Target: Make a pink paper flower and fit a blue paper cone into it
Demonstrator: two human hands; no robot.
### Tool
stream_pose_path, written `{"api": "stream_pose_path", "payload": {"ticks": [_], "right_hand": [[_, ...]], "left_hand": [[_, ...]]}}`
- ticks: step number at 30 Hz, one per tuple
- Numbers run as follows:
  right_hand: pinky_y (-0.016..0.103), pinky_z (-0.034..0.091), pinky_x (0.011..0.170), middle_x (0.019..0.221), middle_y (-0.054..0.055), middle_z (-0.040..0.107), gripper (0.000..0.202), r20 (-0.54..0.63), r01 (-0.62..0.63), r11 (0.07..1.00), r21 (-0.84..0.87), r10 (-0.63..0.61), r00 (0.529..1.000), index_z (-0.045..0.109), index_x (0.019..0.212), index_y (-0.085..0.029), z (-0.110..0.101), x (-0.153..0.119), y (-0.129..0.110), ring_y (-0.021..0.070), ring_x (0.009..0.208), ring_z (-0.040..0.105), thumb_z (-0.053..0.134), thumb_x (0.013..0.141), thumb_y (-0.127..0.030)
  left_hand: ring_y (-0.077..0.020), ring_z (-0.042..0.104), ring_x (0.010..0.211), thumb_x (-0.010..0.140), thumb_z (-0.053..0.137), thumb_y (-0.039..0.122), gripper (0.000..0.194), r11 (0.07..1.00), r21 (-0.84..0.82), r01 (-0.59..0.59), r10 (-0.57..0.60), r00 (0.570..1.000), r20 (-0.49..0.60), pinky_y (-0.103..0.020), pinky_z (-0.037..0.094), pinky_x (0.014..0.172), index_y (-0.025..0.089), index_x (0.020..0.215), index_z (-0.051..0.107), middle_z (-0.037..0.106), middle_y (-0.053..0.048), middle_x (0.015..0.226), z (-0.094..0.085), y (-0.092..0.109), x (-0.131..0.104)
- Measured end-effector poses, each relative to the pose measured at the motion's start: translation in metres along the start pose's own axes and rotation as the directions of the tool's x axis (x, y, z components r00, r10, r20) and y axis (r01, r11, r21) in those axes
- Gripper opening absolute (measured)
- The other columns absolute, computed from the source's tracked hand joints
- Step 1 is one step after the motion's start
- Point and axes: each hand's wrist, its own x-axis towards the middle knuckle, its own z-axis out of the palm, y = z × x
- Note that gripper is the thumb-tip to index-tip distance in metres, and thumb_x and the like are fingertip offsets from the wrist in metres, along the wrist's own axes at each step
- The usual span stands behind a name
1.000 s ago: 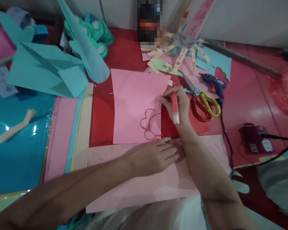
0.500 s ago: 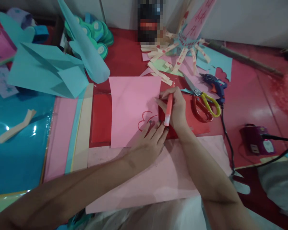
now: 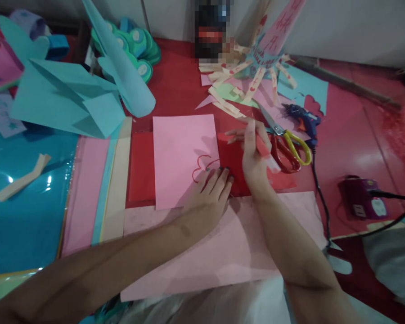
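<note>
— Near the centre of the frame, what do you make out?
— I see the left hand (image 3: 211, 193) pressed flat, fingers spread, on the pink sheet (image 3: 182, 157) where a red cloud outline (image 3: 200, 165) is partly drawn. The right hand (image 3: 254, 155) is closed around a red marker (image 3: 263, 148), tip lifted off, over the red card (image 3: 232, 164).
— How far along?
— I judge the outline only part done; scissors (image 3: 286, 144) lie unused to the right.
</note>
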Motion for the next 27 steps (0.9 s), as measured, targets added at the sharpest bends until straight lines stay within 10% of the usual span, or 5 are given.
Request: {"api": "stream_pose_path", "payload": {"ticks": [8, 27], "right_hand": [[0.025, 0.046, 0.048, 0.041, -0.008, 0.039, 0.035, 0.084, -0.133, 0.983, 0.126, 0.123, 0.989, 0.059, 0.066, -0.021, -0.001, -0.007, -0.004, 0.0072, 0.035, 0.039, 0.047, 0.088, -0.046], [0.020, 0.034, 0.039, 0.040, -0.008, 0.044, 0.035, 0.254, -0.137, 0.991, 0.011, 0.130, 0.959, 0.037, 0.055, -0.021, 0.000, -0.012, -0.004, 0.0060, 0.035, 0.044, 0.059, 0.080, -0.030]], "left_hand": [[-0.0259, 0.051, 0.121, 0.095, 0.033, 0.029, 0.045, 0.998, 0.016, 0.053, -0.052, 0.997, -0.047, -0.037, 0.042, 0.098, 0.004, 0.128, 0.050, 0.053, -0.016, 0.133, -0.006, 0.002, -0.001], [-0.0276, 0.051, 0.118, 0.094, 0.034, 0.027, 0.044, 0.999, 0.034, 0.035, -0.036, 0.999, 0.017, -0.039, 0.042, 0.097, 0.001, 0.125, 0.051, 0.056, -0.016, 0.128, -0.008, 0.000, 0.000]]}}
